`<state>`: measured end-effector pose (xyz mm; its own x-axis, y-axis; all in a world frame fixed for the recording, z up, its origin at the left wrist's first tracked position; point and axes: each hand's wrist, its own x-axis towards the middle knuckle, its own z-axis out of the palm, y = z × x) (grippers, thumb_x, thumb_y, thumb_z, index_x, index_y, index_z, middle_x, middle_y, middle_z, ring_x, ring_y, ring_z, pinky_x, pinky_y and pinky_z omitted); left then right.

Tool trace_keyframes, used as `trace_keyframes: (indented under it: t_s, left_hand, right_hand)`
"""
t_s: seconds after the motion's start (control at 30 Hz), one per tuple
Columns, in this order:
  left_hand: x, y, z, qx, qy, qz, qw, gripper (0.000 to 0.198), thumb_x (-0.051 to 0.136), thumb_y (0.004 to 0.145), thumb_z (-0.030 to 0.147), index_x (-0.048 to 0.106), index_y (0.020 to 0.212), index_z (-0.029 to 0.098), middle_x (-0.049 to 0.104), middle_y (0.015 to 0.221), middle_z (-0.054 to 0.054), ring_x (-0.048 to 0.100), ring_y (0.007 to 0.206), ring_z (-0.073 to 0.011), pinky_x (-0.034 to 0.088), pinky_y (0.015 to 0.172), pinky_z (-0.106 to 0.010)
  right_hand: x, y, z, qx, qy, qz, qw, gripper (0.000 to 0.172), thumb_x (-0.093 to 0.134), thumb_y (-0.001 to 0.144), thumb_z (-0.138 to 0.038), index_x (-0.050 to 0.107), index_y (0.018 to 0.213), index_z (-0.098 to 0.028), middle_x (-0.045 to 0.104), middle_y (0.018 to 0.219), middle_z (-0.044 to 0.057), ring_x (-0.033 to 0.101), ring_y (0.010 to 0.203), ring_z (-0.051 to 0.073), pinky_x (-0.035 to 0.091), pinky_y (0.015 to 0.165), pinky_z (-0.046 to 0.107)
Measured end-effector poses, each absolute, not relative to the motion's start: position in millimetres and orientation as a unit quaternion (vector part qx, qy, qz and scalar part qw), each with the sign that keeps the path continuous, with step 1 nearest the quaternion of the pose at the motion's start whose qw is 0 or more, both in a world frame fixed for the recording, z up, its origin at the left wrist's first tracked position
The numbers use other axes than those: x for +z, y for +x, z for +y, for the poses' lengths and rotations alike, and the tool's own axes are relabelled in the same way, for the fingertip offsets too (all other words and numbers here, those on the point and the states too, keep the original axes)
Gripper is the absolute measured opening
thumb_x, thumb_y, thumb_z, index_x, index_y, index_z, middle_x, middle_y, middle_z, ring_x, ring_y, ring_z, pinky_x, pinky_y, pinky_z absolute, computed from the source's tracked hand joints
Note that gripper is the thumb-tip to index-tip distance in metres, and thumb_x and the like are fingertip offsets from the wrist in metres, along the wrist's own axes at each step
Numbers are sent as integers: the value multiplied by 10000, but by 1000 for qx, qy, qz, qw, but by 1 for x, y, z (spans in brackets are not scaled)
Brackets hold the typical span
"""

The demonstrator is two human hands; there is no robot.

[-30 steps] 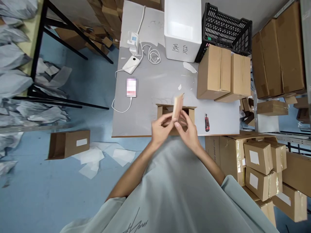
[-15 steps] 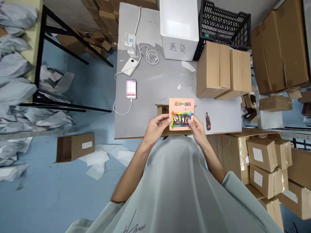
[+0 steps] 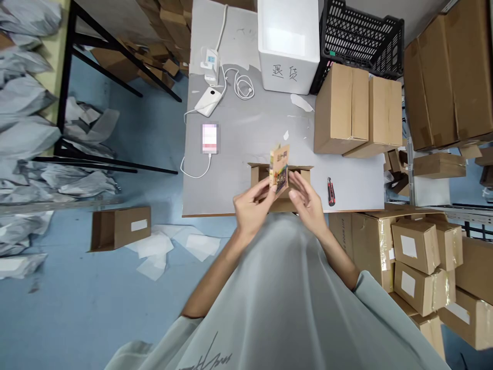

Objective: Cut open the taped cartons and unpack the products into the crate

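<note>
My left hand (image 3: 252, 206) pinches a small orange book (image 3: 280, 167) by its lower left edge. The book is turned at an angle, with its spine side and part of its colourful picture cover showing. Just right of the book is my right hand (image 3: 308, 203), its fingers apart and close to the cover's edge; whether a fingertip touches it I cannot tell. Beneath the book an opened cardboard box (image 3: 302, 174) sits at the table's front edge, its inside mostly hidden by the hands and book.
A red and black box cutter (image 3: 331, 192) lies on the grey table (image 3: 239, 133) to the right. Two closed cartons (image 3: 342, 108), a white foam box (image 3: 288, 67) and a black crate (image 3: 358, 36) stand behind. At left are a phone (image 3: 209, 137) and a power bank (image 3: 208, 102).
The book has turned from facing me flat to an angled position, its spine side now showing. My right hand has come off the cover, and its fingers have opened.
</note>
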<state>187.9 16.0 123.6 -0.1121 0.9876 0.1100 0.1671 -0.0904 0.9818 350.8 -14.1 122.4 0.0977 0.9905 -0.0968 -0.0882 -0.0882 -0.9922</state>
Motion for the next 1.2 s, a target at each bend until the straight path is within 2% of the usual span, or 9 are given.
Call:
trace_keyframes:
  t_s: [0.07,0.17,0.3,0.43,0.57,0.73,0.9,1.07,1.2]
  left_hand:
    - [123,195,7,499,619,499,344,313,788,1073,457,906,1252,228,896,1303,-96,891,1166,-293,740,1092,-473]
    - [122,195,2,456,706,448,305,276,758,1097,421,895,1277,263,869,1389,-100,849,1297,-298,700,1178,-491]
    - [124,176,17,458,636,525,331,530,815,1052,584,814,1455,240,780,1554,-168,760,1435,-348,660,1202,-547]
    - [130,164,34,418,516,513,544,675,890,928,746,889,1299,183,877,1326,-179,854,1209,-360,723,1067,-518]
    - [134,168,34,402,463,528,587,635,970,832,746,944,1135,187,913,1163,-148,885,1095,-368,752,1006,-518]
    - [136,175,25,439,473,551,529,600,948,862,738,953,1134,203,917,1146,-118,900,1064,-351,767,974,-483]
    - [137,188,13,496,590,548,325,304,818,1073,478,945,1189,227,920,1175,-70,904,988,-269,758,943,-401]
    - [136,204,-2,471,726,436,247,247,760,1105,289,906,1305,297,895,1319,-73,884,1170,-270,714,1075,-425]
    - [141,191,6,440,690,497,287,331,801,1088,435,861,1383,297,854,1419,-116,829,1280,-303,681,1129,-501]
  right_hand:
    - [124,343,-14,549,-496,-421,525,776,804,998,-769,679,1588,-280,705,1677,134,679,1563,330,601,1295,496]
    - [126,346,-9,531,-508,-399,549,626,752,1040,-766,770,1386,-245,839,1442,132,793,1380,321,673,1179,462]
    - [133,371,-3,559,-505,-389,530,588,737,1052,-766,793,1357,-266,875,1340,101,793,1374,327,692,1137,469]
    - [137,383,-4,590,-490,-396,505,645,752,1022,-801,797,1391,-274,880,1330,94,783,1396,342,708,1114,484]
    - [130,382,-3,595,-489,-392,503,660,745,1022,-808,800,1390,-262,880,1338,100,803,1364,344,706,1129,500]
    - [117,386,1,529,-539,-405,515,674,741,1033,-794,769,1451,-267,829,1481,128,760,1450,340,633,1250,531]
    - [121,372,-7,503,-545,-428,516,737,726,1045,-792,691,1587,-295,693,1686,145,706,1527,328,584,1303,516]
    - [127,354,-12,552,-518,-405,512,701,786,966,-835,777,1371,-262,847,1358,118,802,1300,321,682,1137,455]
    - [131,371,-7,558,-538,-387,500,643,763,964,-865,806,1204,-270,872,1145,72,819,1195,306,706,1064,448]
